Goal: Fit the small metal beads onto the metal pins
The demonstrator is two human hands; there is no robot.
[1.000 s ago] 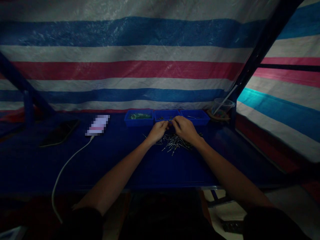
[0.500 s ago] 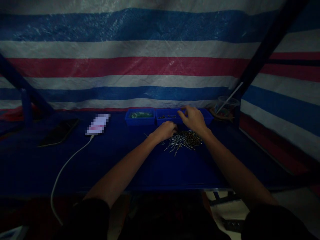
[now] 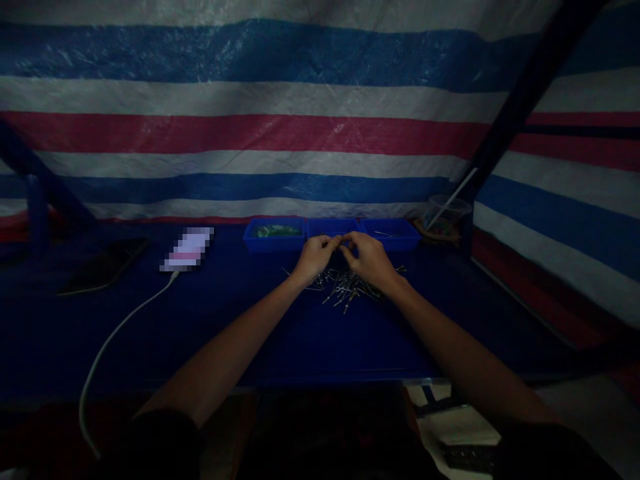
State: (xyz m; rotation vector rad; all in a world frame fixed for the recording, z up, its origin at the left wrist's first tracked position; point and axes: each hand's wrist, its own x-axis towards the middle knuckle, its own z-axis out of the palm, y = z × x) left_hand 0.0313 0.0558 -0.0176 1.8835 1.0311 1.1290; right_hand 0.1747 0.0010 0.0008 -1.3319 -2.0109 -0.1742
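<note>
My left hand (image 3: 317, 259) and my right hand (image 3: 370, 259) meet at the fingertips, just in front of the middle blue tray (image 3: 320, 224). The fingers of both are closed in a pinch. Whatever sits between them is too small and dark to make out. Below the hands lies a loose pile of thin metal pins (image 3: 346, 291) that look like blind rivets, partly hidden by my right hand and wrist. Behind stand the left blue tray (image 3: 273, 247), with green and clear material inside, and the right blue tray (image 3: 407, 244), where a few thin pins show.
A lit phone (image 3: 187, 250) with a white cable (image 3: 113, 327) lies left on the blue table (image 3: 310, 353), beside a dark phone (image 3: 107, 267). A clear plastic cup (image 3: 445, 210) with a white stick stands at the back right. Striped sheeting (image 3: 280, 133) hangs behind.
My right hand has come from over the trays, down and left, to meet my left hand. My left hand has risen from the pile's edge. The view has shifted slightly.
</note>
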